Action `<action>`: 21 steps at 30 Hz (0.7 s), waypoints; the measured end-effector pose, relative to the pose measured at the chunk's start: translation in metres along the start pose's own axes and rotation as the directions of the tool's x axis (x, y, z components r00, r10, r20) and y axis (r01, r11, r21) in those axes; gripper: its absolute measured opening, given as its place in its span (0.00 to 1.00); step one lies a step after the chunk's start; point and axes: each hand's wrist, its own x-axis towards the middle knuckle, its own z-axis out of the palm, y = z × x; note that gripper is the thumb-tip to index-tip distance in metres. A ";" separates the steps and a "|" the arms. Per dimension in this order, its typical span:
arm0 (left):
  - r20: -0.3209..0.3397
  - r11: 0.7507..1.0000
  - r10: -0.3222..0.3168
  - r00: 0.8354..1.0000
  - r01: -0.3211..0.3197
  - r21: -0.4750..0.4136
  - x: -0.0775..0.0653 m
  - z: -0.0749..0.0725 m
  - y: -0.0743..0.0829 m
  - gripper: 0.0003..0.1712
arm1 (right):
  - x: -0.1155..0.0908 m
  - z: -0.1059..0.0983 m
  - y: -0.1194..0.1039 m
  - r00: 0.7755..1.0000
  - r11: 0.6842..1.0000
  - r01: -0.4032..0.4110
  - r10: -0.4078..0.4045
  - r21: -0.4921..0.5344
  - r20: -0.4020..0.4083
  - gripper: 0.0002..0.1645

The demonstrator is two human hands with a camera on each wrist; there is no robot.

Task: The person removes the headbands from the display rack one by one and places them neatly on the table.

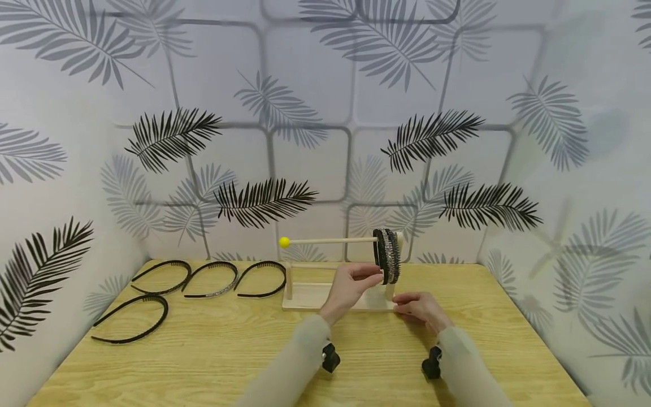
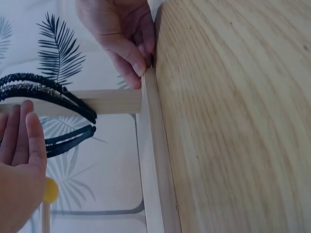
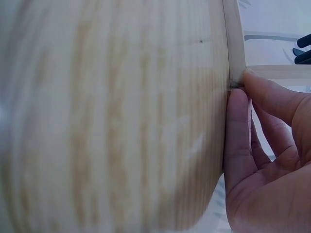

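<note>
A wooden stand (image 1: 315, 301) with a horizontal rod tipped by a yellow ball (image 1: 283, 242) stands at the table's back. Several black and silvery headbands (image 1: 389, 257) hang bunched at the rod's right end. My left hand (image 1: 350, 288) touches their near side; in the left wrist view its fingers (image 2: 35, 141) lie extended against them, its thumb not clearly seen. With thumb and index finger, my right hand (image 1: 421, 310) pinches the right end of the stand's base, as the right wrist view shows on the base corner (image 3: 236, 58).
On the left of the wooden table (image 1: 213, 362) lie several loose headbands: a black one (image 1: 161, 316) nearest, others behind it, including one with a silvery part (image 1: 221, 291). Leaf-patterned walls (image 1: 315, 164) close off the back and both sides.
</note>
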 end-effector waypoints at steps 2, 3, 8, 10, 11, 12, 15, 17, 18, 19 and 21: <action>-0.003 1.000 -0.001 1.000 0.001 0.015 0.004 0.004 -0.009 0.17 | 0.000 0.000 0.000 1.000 1.000 0.002 -0.002 -0.006 0.001 0.19; -0.007 1.000 -0.003 1.000 0.003 0.018 0.004 0.007 -0.011 0.17 | 0.000 0.000 -0.001 1.000 1.000 0.003 -0.003 -0.007 0.000 0.19; -0.030 0.999 -0.032 0.999 0.033 0.013 0.006 0.018 -0.011 0.21 | -0.002 0.000 -0.002 1.000 1.000 0.005 -0.005 -0.013 -0.002 0.18; -0.040 0.999 -0.042 0.998 0.043 0.019 0.006 0.021 -0.011 0.22 | -0.002 0.000 -0.002 1.000 1.000 0.004 -0.004 -0.015 0.001 0.19; -0.045 0.999 -0.045 0.998 0.046 0.024 0.006 0.022 -0.011 0.22 | -0.002 0.000 -0.002 1.000 1.000 0.004 -0.004 -0.013 0.001 0.19; -0.047 0.998 -0.052 0.998 0.053 0.024 0.007 0.023 -0.011 0.22 | -0.002 0.000 -0.002 1.000 1.000 0.003 -0.003 -0.014 0.002 0.19; -0.045 0.998 -0.066 0.997 0.067 0.020 0.007 0.024 -0.010 0.21 | -0.002 0.000 -0.003 1.000 1.000 0.003 -0.003 -0.016 0.000 0.18; -0.036 0.998 -0.068 0.997 0.068 0.006 0.007 0.024 -0.009 0.20 | -0.003 0.000 -0.003 1.000 1.000 0.005 -0.005 -0.020 -0.001 0.19; -0.035 0.998 -0.068 0.997 0.068 0.005 0.007 0.023 -0.009 0.19 | -0.002 0.000 -0.003 1.000 1.000 0.007 -0.007 -0.020 -0.001 0.19; -0.035 0.998 -0.068 0.997 0.069 0.003 0.007 0.022 -0.008 0.19 | -0.002 0.000 -0.002 1.000 1.000 0.009 -0.009 -0.019 0.000 0.19; -0.042 0.998 -0.068 0.997 0.068 0.004 0.006 0.019 -0.007 0.20 | -0.002 0.000 -0.002 1.000 1.000 0.012 -0.012 -0.016 0.003 0.19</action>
